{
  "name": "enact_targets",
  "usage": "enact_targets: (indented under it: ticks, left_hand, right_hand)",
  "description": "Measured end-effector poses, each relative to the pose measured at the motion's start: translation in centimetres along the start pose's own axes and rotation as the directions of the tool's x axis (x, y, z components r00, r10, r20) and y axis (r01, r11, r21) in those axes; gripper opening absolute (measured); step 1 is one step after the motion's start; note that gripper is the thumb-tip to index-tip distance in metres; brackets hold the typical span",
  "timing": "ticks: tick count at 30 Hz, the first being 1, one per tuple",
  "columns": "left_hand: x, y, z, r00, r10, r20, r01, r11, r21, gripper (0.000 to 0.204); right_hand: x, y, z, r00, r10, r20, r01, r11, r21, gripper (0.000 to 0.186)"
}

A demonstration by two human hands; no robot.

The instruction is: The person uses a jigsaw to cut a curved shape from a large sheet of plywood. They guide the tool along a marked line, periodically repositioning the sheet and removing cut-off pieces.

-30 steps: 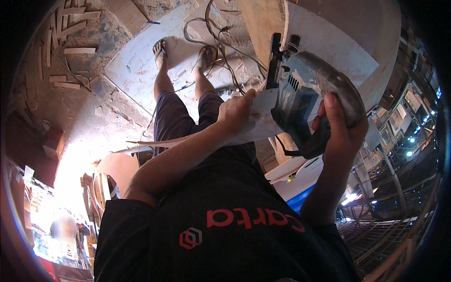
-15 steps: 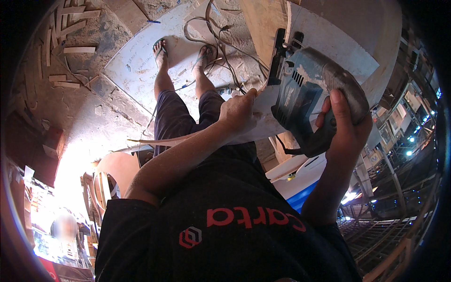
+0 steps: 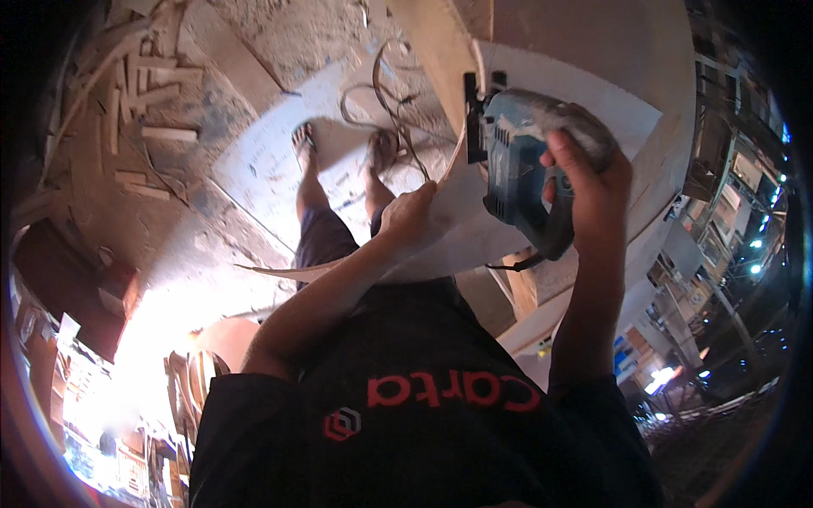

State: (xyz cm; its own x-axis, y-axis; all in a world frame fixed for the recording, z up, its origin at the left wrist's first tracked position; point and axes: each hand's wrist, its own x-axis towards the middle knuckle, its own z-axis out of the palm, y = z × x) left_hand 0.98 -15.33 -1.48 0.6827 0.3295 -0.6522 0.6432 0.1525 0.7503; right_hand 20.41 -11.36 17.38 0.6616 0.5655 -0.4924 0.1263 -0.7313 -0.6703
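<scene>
My right hand (image 3: pixel 597 173) is wrapped round the handle of a blue-grey jigsaw (image 3: pixel 515 157), with my thumb near its top. The jigsaw's dark base plate faces away from me at the edge of a pale, thin board (image 3: pixel 584 89); its blade cannot be made out. To the left of the tool, my left hand (image 3: pixel 408 218) is closed on the board's edge, fingers curled in a pinch. A narrow, curved end of thin sheet (image 3: pixel 288 273) sticks out leftward past my left forearm. Whether it is joined to the board is hidden by my arm.
A cable (image 3: pixel 381 102) loops over the floor near my feet, which stand on a pale sheet (image 3: pixel 254 161). Wood offcuts (image 3: pixel 169 134) litter the dusty floor at the far left. A larger wooden panel (image 3: pixel 576 30) lies beyond the board. Shelving-like clutter fills the right.
The whole view has shifted, so the jigsaw and both hands sit further left in the picture. The jigsaw stands more upright than before. Both hands keep their grips.
</scene>
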Motion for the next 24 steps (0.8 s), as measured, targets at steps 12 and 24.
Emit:
enact_targets:
  ticks: [12, 24]
  left_hand:
    - [-0.4, -2.7, -12.6, 0.994, 0.098, 0.048, -0.106, 0.964, 0.244, 0.076]
    - [-15.2, -13.1, -31.4, 0.969, -0.223, -0.104, 0.221, 0.975, -0.033, 0.057]
  right_hand:
    - [-2.5, 4.4, -12.0, 0.990, -0.006, -0.144, 0.071, 0.892, 0.447, 0.040]
    - [-9.0, 8.4, -20.6, 0.924, 0.050, -0.379, 0.109, 0.916, 0.386, 0.047]
